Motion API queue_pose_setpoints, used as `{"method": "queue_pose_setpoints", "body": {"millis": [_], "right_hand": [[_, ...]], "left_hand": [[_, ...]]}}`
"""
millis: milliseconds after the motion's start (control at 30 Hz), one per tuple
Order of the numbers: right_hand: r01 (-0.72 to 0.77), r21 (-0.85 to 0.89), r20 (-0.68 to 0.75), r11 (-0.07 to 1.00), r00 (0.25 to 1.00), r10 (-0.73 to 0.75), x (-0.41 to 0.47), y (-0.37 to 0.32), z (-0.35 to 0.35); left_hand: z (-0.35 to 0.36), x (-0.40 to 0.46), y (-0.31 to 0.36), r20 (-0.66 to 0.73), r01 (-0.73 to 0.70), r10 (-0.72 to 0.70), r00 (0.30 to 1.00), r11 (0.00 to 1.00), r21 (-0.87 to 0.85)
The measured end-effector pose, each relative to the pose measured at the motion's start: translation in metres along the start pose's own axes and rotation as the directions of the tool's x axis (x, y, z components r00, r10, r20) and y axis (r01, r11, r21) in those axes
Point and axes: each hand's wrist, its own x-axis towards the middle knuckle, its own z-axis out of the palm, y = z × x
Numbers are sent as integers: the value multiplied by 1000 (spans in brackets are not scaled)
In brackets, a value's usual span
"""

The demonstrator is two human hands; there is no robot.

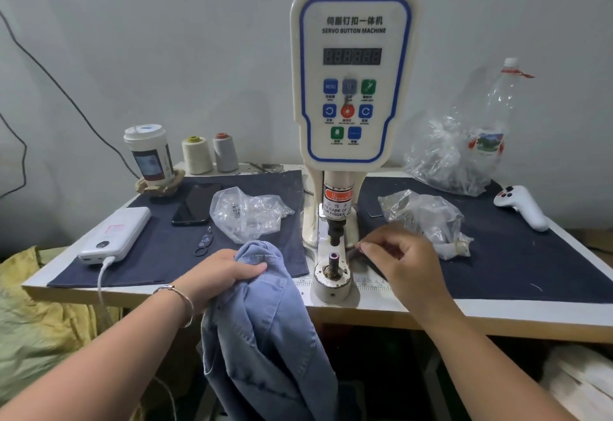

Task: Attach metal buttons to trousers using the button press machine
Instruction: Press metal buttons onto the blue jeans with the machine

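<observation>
Left hand (pixel 232 271) grips a bunched fold of the blue trousers (pixel 265 337) at approx 9 o'clock of the lower die (pixel 333 259), fingers curled over the cloth. Most of the garment hangs off the surface (pixel 497 314) edge twd the person, so prob only the waistband part is kept up, ready to slide onto the die. Right hand (pixel 401 258) sits at 3 o'clock of the die, thumb & forefinger pressed together as if pinching sth small; can't tell if a button is in there, too small/blurred. Die looks bare, nothing betw it & the upper punch (pixel 335 231) of the button press machine (pixel 351 72). Clear bags (pixel 247 213) at 10 & 2 o'clock of the die, w/in easy reach, likely hold the button parts.
</observation>
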Motion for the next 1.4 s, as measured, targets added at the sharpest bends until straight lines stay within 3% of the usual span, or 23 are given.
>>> {"method": "queue_pose_setpoints", "body": {"millis": [67, 133, 200, 267, 333, 400, 467, 533, 700, 833, 933, 1033, 1200, 1400], "right_hand": [[-54, -28, 215, 998, 975, 59, -9, -8, -1], [-103, -74, 462, 992, 878, 125, -18, -15, 1], [-146, -3, 622, 989, 774, 116, -23, -19, 3], [-248, 140, 725, 959, 685, 71, -24, -25, 4], [-385, 241, 843, 891, 537, 4, -23, -26, -2], [-471, 186, 918, 862, 396, 19, -23, -28, -13], [-502, 64, 939, 862, 323, 118, -21, -22, -26], [-510, 51, 932, 859, 333, 142, -19, -12, -38], [-672, 232, 842, 703, 501, 200, -15, 8, -55], [-727, 264, 757, 634, 564, 331, -12, 17, -47], [-777, 238, 652, 582, 572, 498, 1, 15, -34], [-792, 243, 537, 561, 591, 602, 21, 7, -19], [-772, 219, 435, 597, 625, 648, 46, 5, -3], [-764, 190, 333, 617, 641, 692, 53, 17, 2]], "left_hand": [[3, -20, 9, 167, -17, 17, 986, 1000, -4], [10, -42, 22, 310, -34, 46, 950, 998, -44], [20, -59, 35, 435, -24, 56, 899, 997, -79], [29, -74, 52, 551, -34, 65, 832, 997, -66], [35, -82, 69, 623, -57, 70, 779, 998, -41], [38, -85, 82, 654, -48, 46, 755, 999, -15], [42, -84, 90, 639, -66, 29, 769, 997, 33], [45, -81, 90, 625, -95, 41, 779, 994, 53], [43, -68, 69, 639, -66, 69, 766, 997, -29], [40, -56, 37, 545, -27, 47, 837, 999, -45], [46, -46, 17, 357, 44, 26, 934, 981, -187], [52, -37, 17, 215, 117, -42, 976, 931, -347], [54, -18, 31, 127, 156, -108, 986, 866, -475], [57, 0, 30, 114, 131, -89, 989, 890, -437]]}}
